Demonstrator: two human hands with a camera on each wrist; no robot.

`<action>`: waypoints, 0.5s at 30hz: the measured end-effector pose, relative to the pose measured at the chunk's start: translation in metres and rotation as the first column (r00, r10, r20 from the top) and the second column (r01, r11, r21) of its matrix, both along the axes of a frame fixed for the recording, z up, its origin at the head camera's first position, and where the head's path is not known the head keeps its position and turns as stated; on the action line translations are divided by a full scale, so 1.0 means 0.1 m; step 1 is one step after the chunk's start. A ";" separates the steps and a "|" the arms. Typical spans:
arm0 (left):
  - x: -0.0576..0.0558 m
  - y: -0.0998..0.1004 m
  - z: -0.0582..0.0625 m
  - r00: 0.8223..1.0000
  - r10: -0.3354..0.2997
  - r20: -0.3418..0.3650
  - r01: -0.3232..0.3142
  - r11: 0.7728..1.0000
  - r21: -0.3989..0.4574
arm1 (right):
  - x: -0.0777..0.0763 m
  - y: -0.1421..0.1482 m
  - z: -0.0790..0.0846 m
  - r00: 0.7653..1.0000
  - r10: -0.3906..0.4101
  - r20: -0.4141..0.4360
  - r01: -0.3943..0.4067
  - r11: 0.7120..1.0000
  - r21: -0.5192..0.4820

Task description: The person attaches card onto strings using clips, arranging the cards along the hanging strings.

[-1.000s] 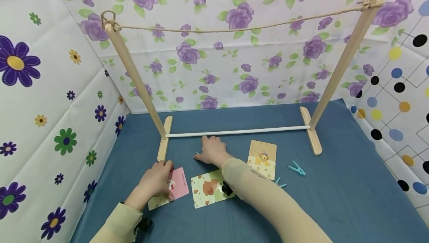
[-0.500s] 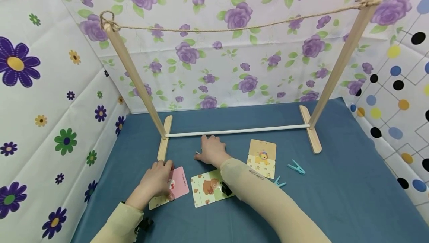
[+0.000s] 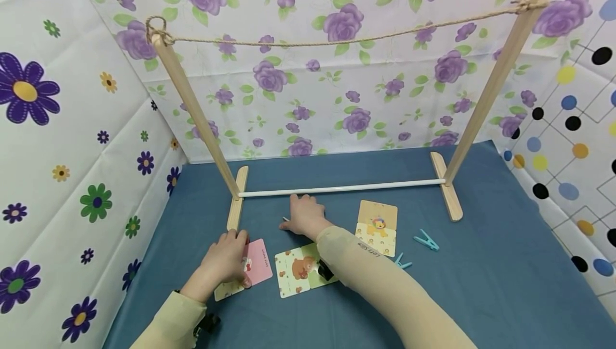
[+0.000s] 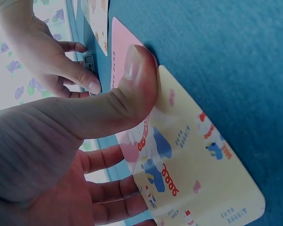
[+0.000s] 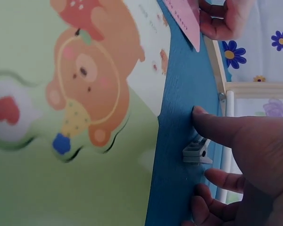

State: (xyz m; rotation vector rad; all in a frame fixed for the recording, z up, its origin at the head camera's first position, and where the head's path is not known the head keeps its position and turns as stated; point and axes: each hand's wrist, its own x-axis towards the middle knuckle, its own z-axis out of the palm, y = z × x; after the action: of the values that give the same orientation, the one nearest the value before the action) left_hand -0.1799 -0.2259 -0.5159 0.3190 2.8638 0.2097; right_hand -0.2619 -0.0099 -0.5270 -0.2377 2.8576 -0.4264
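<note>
In the head view my left hand (image 3: 222,261) grips a pink-and-cream rabbit card (image 3: 258,263) low on the cloth. Its thumb lies across the near side and the fingers are at the opposite edge, as the left wrist view shows on the card's cream half (image 4: 212,165). My right hand (image 3: 306,217) rests farther back, close to the white rod. Between its thumb and loosely bent fingers a light clothespin (image 5: 196,153) sits on the cloth, with visible gaps around it. A bear card (image 3: 291,271) lies partly under the right forearm.
Behind the hands stands a wooden frame with two posts (image 3: 192,108), a white rod (image 3: 346,188) and a twine line (image 3: 308,44). A lion card (image 3: 377,229) and two blue clothespins, one of them (image 3: 426,240) farther right, lie on the blue cloth (image 3: 505,263).
</note>
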 end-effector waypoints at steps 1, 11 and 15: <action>0.00 0.00 0.00 1.000 0.000 0.002 0.000 1.000 -0.001 | 0.01 0.00 0.01 1.000 -0.004 0.003 0.004 1.000 -0.008; 0.00 0.02 0.02 1.000 -0.015 0.017 0.015 1.000 0.005 | 0.02 0.01 0.04 0.999 -0.021 0.040 0.021 1.000 -0.016; 0.01 0.00 0.00 1.000 -0.022 0.007 0.022 1.000 0.002 | 0.02 0.00 0.06 0.998 -0.018 0.066 0.021 0.999 -0.033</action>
State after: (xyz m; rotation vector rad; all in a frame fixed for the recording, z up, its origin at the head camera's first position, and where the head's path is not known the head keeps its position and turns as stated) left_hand -0.1792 -0.2264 -0.5157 0.3493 2.8524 0.2096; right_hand -0.2600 -0.0095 -0.5211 -0.1981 2.7920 -0.4776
